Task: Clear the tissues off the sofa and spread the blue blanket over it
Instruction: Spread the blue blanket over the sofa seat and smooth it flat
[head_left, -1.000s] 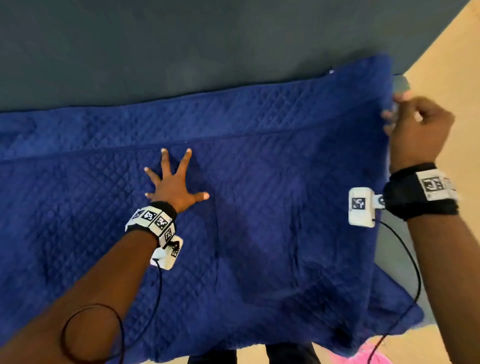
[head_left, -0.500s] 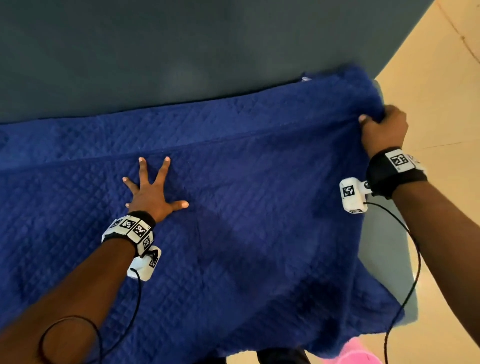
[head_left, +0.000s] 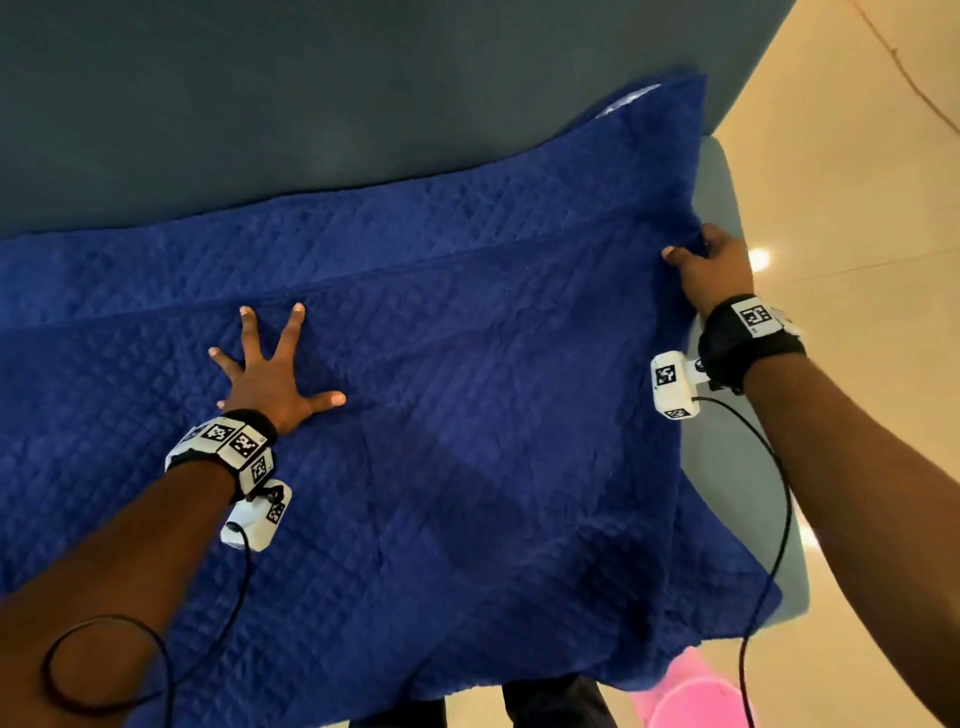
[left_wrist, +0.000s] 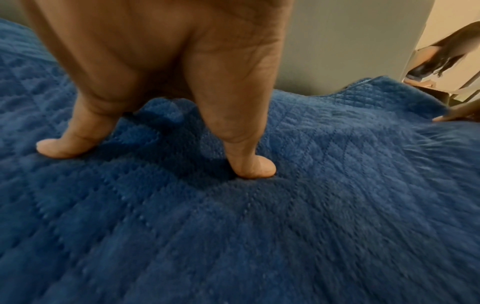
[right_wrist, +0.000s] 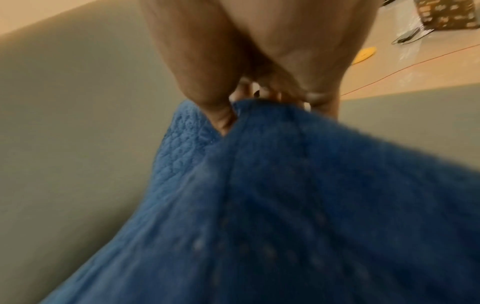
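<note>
On the grey-green upholstered sofa (head_left: 722, 197), a quilted blue blanket (head_left: 467, 415) covers the seat; the left hand (head_left: 270, 379), fingers splayed, pins it at nine o'clock while the right hand (head_left: 717, 270) pinches its three-o'clock edge. Pulling too hard may bunch the cloth.

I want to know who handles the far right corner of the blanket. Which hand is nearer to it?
Right. The right hand grips the blanket edge just below that corner; the left hand presses flat mid-blanket, well away.
</note>
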